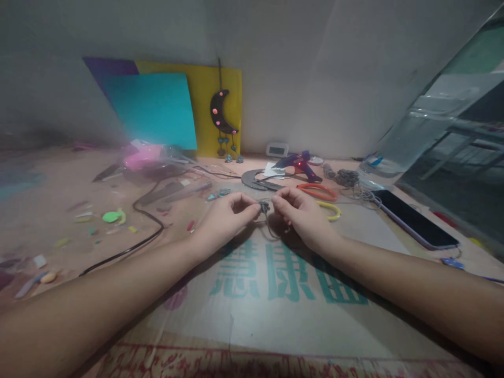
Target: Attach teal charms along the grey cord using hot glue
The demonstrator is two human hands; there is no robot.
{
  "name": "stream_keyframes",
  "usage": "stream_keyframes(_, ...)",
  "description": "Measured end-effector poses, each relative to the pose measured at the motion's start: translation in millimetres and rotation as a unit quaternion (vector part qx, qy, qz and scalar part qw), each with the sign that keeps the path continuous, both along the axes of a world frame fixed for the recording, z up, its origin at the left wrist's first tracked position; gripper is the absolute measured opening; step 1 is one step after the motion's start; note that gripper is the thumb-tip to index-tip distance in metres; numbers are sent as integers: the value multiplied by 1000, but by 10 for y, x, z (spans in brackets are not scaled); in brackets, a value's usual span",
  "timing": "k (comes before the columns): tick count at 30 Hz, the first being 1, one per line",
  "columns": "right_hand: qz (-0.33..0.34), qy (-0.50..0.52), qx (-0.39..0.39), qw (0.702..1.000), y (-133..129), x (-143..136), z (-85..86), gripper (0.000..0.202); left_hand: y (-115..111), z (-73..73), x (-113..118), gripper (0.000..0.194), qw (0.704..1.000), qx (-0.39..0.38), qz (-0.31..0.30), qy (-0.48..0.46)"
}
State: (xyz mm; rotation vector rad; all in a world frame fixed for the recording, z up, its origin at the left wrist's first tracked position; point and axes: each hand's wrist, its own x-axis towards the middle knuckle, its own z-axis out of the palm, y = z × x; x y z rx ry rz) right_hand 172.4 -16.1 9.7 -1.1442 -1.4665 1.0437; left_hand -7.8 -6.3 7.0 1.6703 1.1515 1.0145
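My left hand (232, 214) pinches a small dark grey knotted cord bundle (264, 207) between thumb and fingertips. From it a loop of thin grey cord (271, 231) hangs down over the white sheet. Just to the right, my right hand (301, 212) has its thumb and forefinger pressed together at the cord; the exact part in that pinch is too small to make out. Behind the hands lies a grey crescent shape (252, 181). Orange-handled scissors (317, 191) and a yellow handle loop (333, 210) sit right beside my right hand.
A glue gun (301, 165) with a red light lies at the back, near grey yarn (340, 176). A phone (415, 218) rests at right. A black cable (129, 249) crosses the scraps at left. Against the wall, a dark moon ornament (220, 115) hangs before a yellow board (169, 71).
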Motion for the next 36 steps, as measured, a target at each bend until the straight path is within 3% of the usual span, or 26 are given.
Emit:
stream_keyframes(3,-37,-46,37,998,55,57,14,25,8,-8,-2,19,1000,2,-3,-6)
stream_keyframes(7,-19,-130,101,986,104,118,40,39,1,-7,-2,19,1000,27,-4,7)
stream_keyframes(11,20,-102,119,987,83,107,14,17,-20,5,2,18,998,57,-2,20)
stream_keyframes(16,15,-148,193,970,15,72,3,22,-34,18,3,17,998,60,-16,20)
stream_keyframes(24,33,-186,197,962,-3,82,53,16,-34,16,4,19,998,56,-15,12)
stream_keyframes(29,75,-88,50,992,63,76,-29,29,-31,7,1,19,998,56,-14,11)
stream_keyframes(31,59,-34,24,997,104,88,-60,33,-33,6,0,19,998,53,-10,15)
stream_keyframes(36,-26,-17,91,995,142,119,-45,24,-32,12,3,20,999,45,-3,23)
